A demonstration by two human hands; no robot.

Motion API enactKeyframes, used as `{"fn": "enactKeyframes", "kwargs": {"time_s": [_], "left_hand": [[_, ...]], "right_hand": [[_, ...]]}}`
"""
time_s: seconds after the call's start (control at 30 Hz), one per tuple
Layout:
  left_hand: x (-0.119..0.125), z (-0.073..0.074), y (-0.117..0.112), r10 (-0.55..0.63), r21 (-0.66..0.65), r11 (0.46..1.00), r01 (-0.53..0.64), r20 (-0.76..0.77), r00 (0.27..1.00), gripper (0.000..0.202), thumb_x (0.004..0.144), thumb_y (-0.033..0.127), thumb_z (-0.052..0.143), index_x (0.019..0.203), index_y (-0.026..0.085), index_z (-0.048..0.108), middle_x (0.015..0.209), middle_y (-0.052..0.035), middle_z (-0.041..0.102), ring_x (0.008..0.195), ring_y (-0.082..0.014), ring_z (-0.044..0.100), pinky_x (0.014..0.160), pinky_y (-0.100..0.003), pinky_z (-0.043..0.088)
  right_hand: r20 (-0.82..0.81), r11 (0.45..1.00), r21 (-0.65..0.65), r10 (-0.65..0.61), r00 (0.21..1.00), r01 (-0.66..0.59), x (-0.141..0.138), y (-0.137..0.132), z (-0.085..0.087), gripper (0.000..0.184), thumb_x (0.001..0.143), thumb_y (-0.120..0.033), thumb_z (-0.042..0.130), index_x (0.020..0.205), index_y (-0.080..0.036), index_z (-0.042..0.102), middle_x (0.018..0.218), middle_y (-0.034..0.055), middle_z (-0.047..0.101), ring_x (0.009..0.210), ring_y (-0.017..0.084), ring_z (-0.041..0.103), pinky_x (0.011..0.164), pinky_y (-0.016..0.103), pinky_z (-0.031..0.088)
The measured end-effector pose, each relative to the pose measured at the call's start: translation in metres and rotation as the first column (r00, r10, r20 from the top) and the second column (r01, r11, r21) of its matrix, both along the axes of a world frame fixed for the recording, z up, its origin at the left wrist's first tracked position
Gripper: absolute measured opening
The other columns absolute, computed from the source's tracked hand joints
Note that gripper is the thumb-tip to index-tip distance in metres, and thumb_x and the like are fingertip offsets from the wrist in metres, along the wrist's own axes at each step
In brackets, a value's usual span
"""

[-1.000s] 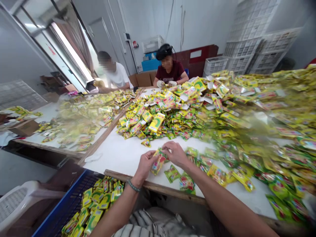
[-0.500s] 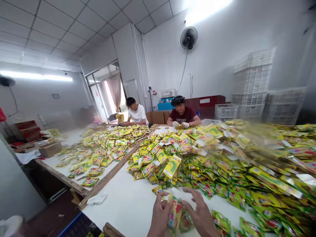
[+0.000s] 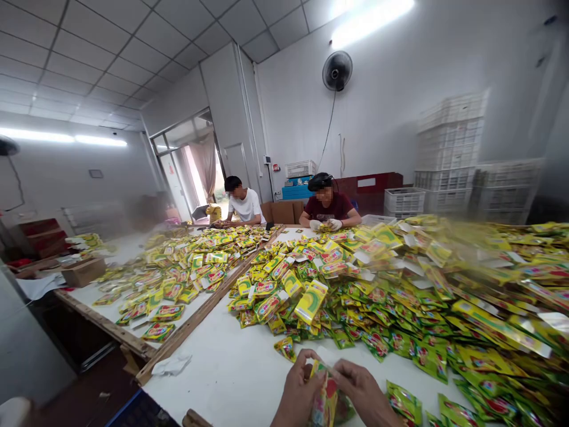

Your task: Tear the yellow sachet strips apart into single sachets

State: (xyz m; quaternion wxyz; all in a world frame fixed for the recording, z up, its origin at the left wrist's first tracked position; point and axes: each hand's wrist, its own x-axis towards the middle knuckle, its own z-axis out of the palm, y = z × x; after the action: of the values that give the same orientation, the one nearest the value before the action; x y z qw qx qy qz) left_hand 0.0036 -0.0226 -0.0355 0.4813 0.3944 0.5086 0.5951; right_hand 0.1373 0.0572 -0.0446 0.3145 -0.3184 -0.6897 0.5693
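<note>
My left hand (image 3: 299, 392) and my right hand (image 3: 363, 394) meet at the bottom edge of the view, both pinching a small stack of yellow-green sachets (image 3: 326, 403) held upright between them. They hover over the near side of a white table (image 3: 240, 367). A huge heap of the same sachets (image 3: 400, 284) covers the table just beyond and to the right of my hands. One loose sachet (image 3: 285, 347) lies just ahead of my left hand.
Two people sit at the far end, one in a white shirt (image 3: 243, 204) and one in a dark red shirt (image 3: 329, 206) with gloves. A second table (image 3: 178, 279) of sachets stands on the left. White crates (image 3: 448, 148) are stacked at the back right. A blue crate (image 3: 137, 412) sits below.
The view tilted up from the table edge to the room a second ago. Since then my hands have closed in on the sachet stack and dropped slightly lower.
</note>
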Motion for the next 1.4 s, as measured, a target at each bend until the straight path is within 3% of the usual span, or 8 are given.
{"fn": "enactKeyframes", "kwargs": {"time_s": [0.17, 0.37, 0.6, 0.83, 0.97, 1.13, 1.33, 1.4], "left_hand": [[0.005, -0.004, 0.0, 0.067, -0.069, 0.995, -0.068, -0.023, 0.998, 0.047, 0.067, 0.058, 0.071, 0.084, 0.022, 0.045, 0.051, 0.0086, 0.044, 0.046, -0.009, 0.04, 0.05, -0.022, 0.03], [-0.003, -0.005, -0.001, 0.214, -0.087, 0.974, -0.208, 0.076, 0.974, 0.056, 0.061, 0.053, 0.079, 0.091, 0.023, 0.041, 0.047, 0.0115, 0.042, 0.043, -0.0087, 0.041, 0.048, -0.021, 0.029], [0.012, 0.015, -0.01, -0.053, -0.038, 0.997, 0.064, 0.243, 0.969, 0.046, 0.072, 0.047, 0.075, 0.1, 0.016, 0.058, 0.08, -0.0043, 0.067, 0.073, -0.0172, 0.063, 0.072, -0.03, 0.047], [0.004, 0.006, -0.007, 0.047, 0.024, 0.998, -0.052, 0.162, 0.986, 0.036, 0.076, 0.046, 0.071, 0.09, 0.014, 0.067, 0.079, -0.0046, 0.07, 0.071, -0.0169, 0.062, 0.07, -0.028, 0.047], [-0.003, 0.001, -0.005, 0.157, -0.067, 0.986, -0.15, 0.105, 0.982, 0.036, 0.074, 0.048, 0.072, 0.081, 0.013, 0.069, 0.069, -0.0034, 0.068, 0.061, -0.0147, 0.058, 0.061, -0.026, 0.045], [-0.007, 0.0, -0.006, 0.237, -0.098, 0.967, -0.236, 0.003, 0.971, 0.034, 0.068, 0.044, 0.077, 0.079, 0.012, 0.073, 0.069, -0.0033, 0.07, 0.063, -0.0147, 0.06, 0.063, -0.026, 0.047], [-0.002, 0.016, -0.006, 0.234, -0.171, 0.963, -0.209, 0.138, 0.962, 0.038, 0.055, 0.039, 0.085, 0.081, 0.013, 0.074, 0.07, -0.003, 0.073, 0.058, -0.0141, 0.063, 0.059, -0.025, 0.05], [-0.001, 0.02, -0.006, 0.242, -0.186, 0.959, -0.212, 0.162, 0.957, 0.038, 0.052, 0.037, 0.087, 0.078, 0.013, 0.074, 0.068, -0.0028, 0.073, 0.056, -0.0137, 0.063, 0.056, -0.024, 0.05]], "right_hand": [[-0.04, 0.998, 0.01, -0.058, 0.998, 0.058, 0.005, -0.005, 0.019, 0.042, 0.07, -0.052, 0.065, 0.098, -0.02, 0.069, 0.098, 0.0092, 0.073, 0.093, 0.026, 0.067, 0.084, 0.036, 0.052], [0.101, 0.993, 0.006, -0.114, 0.988, 0.114, -0.002, -0.014, 0.023, 0.054, 0.068, -0.05, 0.066, 0.11, -0.016, 0.067, 0.059, -0.0007, 0.061, 0.06, 0.02, 0.06, 0.062, 0.031, 0.051], [-0.17, 0.958, -0.207, -0.233, 0.957, 0.197, 0.003, -0.002, 0.03, 0.052, 0.058, -0.055, 0.073, 0.093, -0.017, 0.07, 0.075, 0.0061, 0.07, 0.072, 0.024, 0.065, 0.065, 0.033, 0.053], [-0.062, 0.951, 0.263, -0.151, 0.987, 0.162, 0.011, -0.011, 0.041, 0.031, 0.079, -0.05, 0.061, 0.085, -0.023, 0.076, 0.089, 0.0064, 0.072, 0.083, 0.022, 0.064, 0.073, 0.03, 0.049], [0.026, 0.984, 0.142, -0.116, 0.993, 0.111, 0.005, -0.014, 0.038, 0.039, 0.082, -0.052, 0.055, 0.067, -0.018, 0.068, 0.066, 0.0032, 0.066, 0.064, 0.018, 0.059, 0.06, 0.027, 0.046], [0.067, 0.98, 0.149, -0.141, 0.988, 0.13, 0.001, -0.017, 0.037, 0.025, 0.076, -0.041, 0.062, 0.077, -0.018, 0.071, 0.069, 0.0033, 0.069, 0.066, 0.018, 0.061, 0.063, 0.028, 0.046], [-0.093, 0.963, -0.253, -0.124, 0.988, 0.097, 0.007, -0.007, 0.034, 0.032, 0.069, -0.045, 0.069, 0.079, -0.016, 0.074, 0.074, 0.0045, 0.074, 0.067, 0.018, 0.064, 0.066, 0.029, 0.049], [-0.12, 0.957, -0.286, -0.092, 0.988, 0.054, 0.01, -0.002, 0.03, 0.033, 0.065, -0.045, 0.073, 0.079, -0.015, 0.076, 0.074, 0.0046, 0.074, 0.067, 0.018, 0.064, 0.067, 0.029, 0.05]]}}
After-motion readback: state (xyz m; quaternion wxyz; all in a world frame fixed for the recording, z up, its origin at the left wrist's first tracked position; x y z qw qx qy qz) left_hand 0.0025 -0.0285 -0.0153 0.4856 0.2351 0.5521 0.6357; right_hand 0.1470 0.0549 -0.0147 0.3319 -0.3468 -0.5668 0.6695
